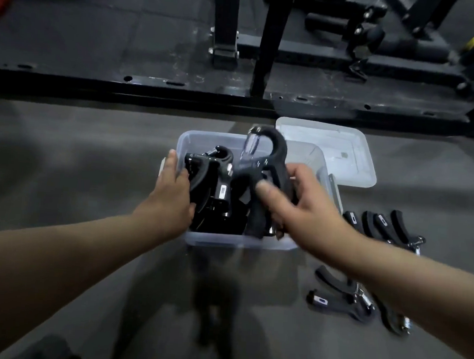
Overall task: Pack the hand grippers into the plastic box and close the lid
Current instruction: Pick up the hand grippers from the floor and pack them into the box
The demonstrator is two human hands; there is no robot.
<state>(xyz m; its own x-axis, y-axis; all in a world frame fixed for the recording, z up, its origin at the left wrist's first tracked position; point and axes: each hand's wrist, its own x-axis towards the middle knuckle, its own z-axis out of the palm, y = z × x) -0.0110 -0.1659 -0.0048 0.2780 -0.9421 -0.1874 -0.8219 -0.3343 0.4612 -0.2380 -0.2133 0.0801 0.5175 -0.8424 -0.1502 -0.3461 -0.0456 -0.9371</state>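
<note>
Starting at the left, our left hand (173,191) lies over the left rim of the plastic box (240,241), thumb along the wall and fingers reaching in against the packed grippers (218,183). The fingers are dark against black handles, so we cannot tell whether they grip one or only steady the pile.

At the middle, the held gripper (267,164) stands nearly upright over the box's right half. Its spring loop is at the top and its two handles point down and toward us, the lower ends already below the rim. Our right hand (306,209) is clamped round those handles from the right, thumb across the front.

The free space seems to lie straight below the grip, beside the packed ones, so we judge the next move to be a short drop along that long axis, perhaps with a tilt to lay it flat.

Further right, the lid (344,158) lies behind the box, and the loose grippers (381,226) wait on the floor (90,169), nearer the right hand.
</note>
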